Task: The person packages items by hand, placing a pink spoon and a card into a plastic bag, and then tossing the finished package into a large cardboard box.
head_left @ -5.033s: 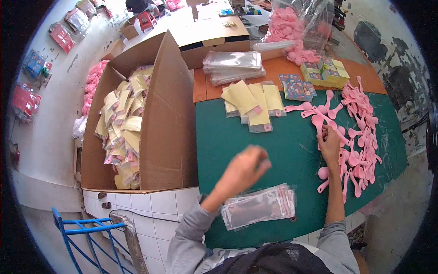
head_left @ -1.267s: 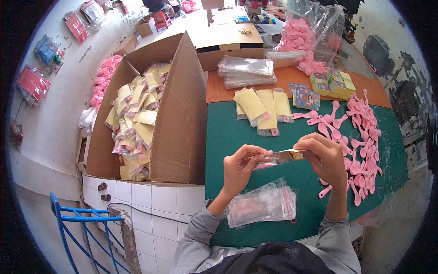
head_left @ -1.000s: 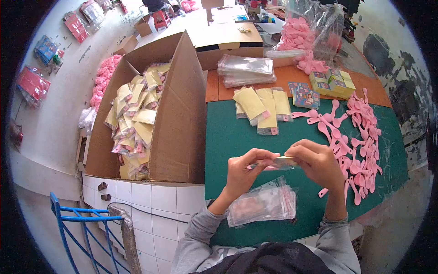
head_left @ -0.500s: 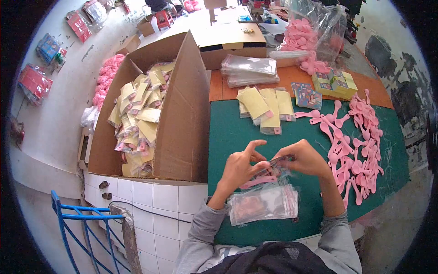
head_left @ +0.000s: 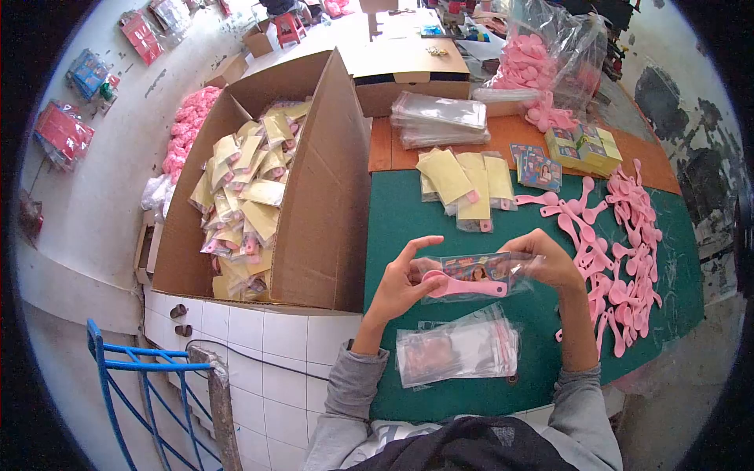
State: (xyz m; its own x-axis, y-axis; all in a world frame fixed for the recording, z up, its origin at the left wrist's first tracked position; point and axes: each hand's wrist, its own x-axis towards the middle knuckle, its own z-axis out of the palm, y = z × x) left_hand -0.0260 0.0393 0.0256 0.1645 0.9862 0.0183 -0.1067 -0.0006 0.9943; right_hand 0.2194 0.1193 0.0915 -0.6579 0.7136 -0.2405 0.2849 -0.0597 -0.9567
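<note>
My left hand [head_left: 399,284] pinches the left end of a clear plastic bag [head_left: 516,279], its index finger raised off it. The bag's right end is gripped by my right hand [head_left: 550,261]. Lying lengthwise in the bag are a pink spoon [head_left: 470,288] and, behind it, a colourful printed card [head_left: 479,269]. Below the hands, a stack of flat clear bags [head_left: 463,345] rests on the green mat [head_left: 385,228]. Loose pink spoons [head_left: 609,275] are heaped right of my right hand.
Filled bags with yellow backs [head_left: 455,182] lie beyond my hands, near printed cards [head_left: 536,167] and card stacks [head_left: 581,147]. More clear bags [head_left: 440,118] are piled behind. On the left stands a large carton [head_left: 322,212] of filled packets. A blue metal frame [head_left: 149,365] is at lower left.
The card has moved in alongside the spoon, and the bag now stretches flat between both hands, lifted slightly above the stack. My right hand has shifted right.
</note>
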